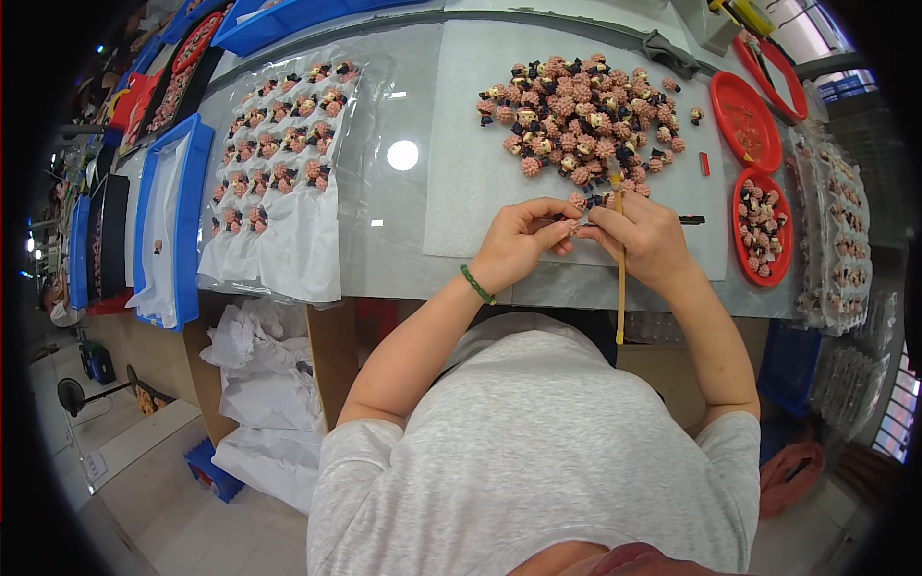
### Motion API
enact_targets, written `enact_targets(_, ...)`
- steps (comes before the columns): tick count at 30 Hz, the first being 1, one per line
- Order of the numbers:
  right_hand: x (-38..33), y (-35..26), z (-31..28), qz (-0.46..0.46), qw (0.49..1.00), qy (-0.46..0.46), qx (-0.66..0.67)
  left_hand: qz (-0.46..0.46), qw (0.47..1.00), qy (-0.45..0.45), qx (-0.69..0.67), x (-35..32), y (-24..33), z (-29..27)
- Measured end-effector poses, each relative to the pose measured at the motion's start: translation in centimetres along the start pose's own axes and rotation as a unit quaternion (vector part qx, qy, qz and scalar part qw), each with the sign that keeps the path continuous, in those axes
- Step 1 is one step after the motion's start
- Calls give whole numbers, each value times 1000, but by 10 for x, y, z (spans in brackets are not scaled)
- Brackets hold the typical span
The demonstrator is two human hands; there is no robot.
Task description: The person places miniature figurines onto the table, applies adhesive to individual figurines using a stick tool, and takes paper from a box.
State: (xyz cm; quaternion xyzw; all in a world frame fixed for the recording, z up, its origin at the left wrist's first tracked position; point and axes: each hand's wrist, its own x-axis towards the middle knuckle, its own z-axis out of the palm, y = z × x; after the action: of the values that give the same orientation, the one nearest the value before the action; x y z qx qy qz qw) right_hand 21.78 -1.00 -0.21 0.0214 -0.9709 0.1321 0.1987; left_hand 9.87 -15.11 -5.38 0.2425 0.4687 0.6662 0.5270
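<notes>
Pinching a small pinkish piece (575,228) at the centre of the frame, the left hand (520,240) meets the right hand (645,236), whose fingers close in on it, a yellow stick (620,298) running along them. Figurines (576,115) are heaped just above. At right, a red tray (765,281) holds more; at left, a white-lined blue tray (195,216) bears one tiny piece, and a white sheet (298,264) carries rows of figurines. Fingers mostly hide the pinched piece; the heaped ones show bumpy pink parts and dark bits.
</notes>
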Motion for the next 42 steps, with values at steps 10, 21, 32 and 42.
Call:
enact_targets(10,0,0,1,-21,1000,-6,-8,-23,1000,-15,7,1,1,-3)
enact_targets(21,0,-1,3,-33,999,23,-14,-32,999,-4,-9,0,6,-2)
enact_targets(32,1,-5,3,-9,999,26,-25,-33,999,-6,-16,-1,6,-2)
enact_targets(42,0,-6,3,-13,999,36,-21,-29,999,-4,-18,-1,6,-2)
